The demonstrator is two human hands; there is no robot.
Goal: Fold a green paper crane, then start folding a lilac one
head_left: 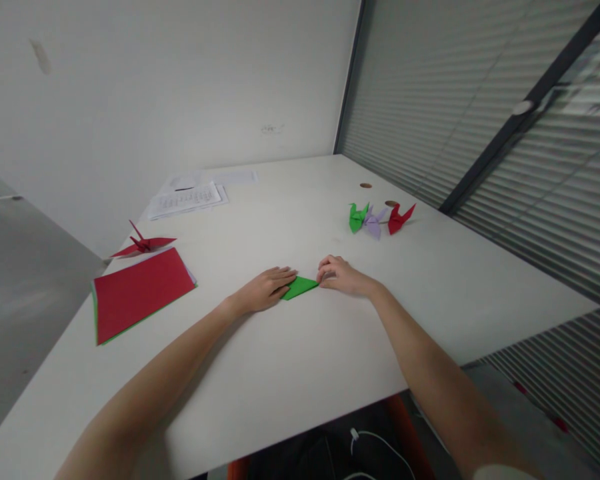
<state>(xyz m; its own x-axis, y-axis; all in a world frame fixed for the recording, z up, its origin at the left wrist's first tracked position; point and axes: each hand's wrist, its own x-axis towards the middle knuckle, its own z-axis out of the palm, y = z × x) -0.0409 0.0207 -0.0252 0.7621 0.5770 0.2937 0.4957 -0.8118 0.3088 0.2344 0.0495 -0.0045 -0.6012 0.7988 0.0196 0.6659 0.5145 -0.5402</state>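
Lying flat and outstretched, the person's left hand (266,290) is pressing the folded green origami paper (301,287) onto the white table (325,360). Nearby, the right hand (343,277) is pinching its pointed tip.

Printed sheets (193,197), wall marks (273,129), nothing legible

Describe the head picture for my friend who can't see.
A left hand lies on folded green paper, the right hand at its tip, on a white table. Three paper birds sit right; a red bird and coloured sheets left.
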